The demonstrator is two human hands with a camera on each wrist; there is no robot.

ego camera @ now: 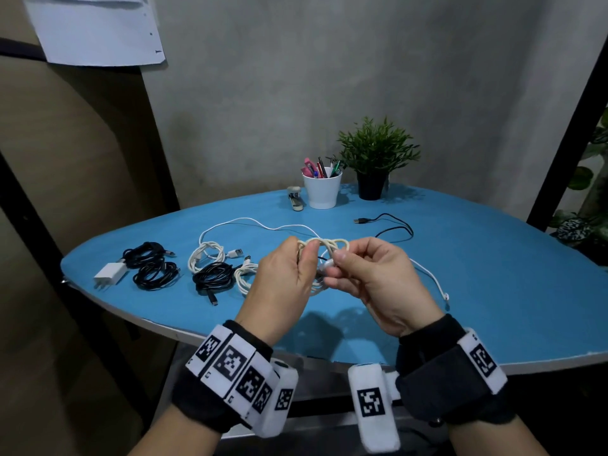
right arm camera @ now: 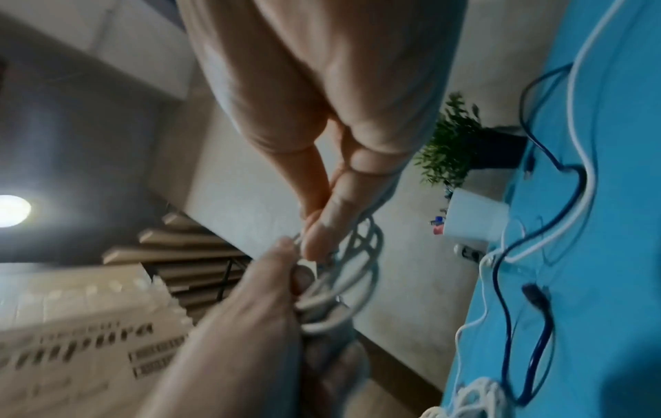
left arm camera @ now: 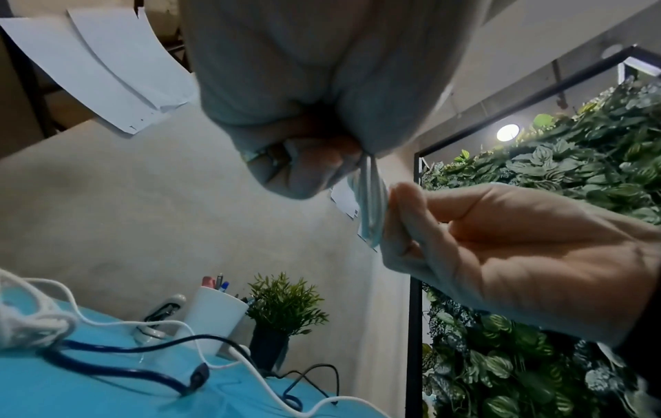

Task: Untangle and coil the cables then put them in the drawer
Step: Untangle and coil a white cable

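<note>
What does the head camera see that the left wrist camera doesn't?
Only the head view shows the white wall charger and the coiled black cables on the blue table. Only the left wrist view shows the leafy green wall. Both show the white cup of pens, the small potted plant and the cream cable pinched by both hands.

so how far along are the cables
Done: four coiled bundles lie at the table's left, two black, two white. In hand: the left hand and right hand both hold a cream cable, looping it into a coil. Left: a long white cable and a black cable lie loose. No drawer is in view, so nothing looks stowed yet.
</note>
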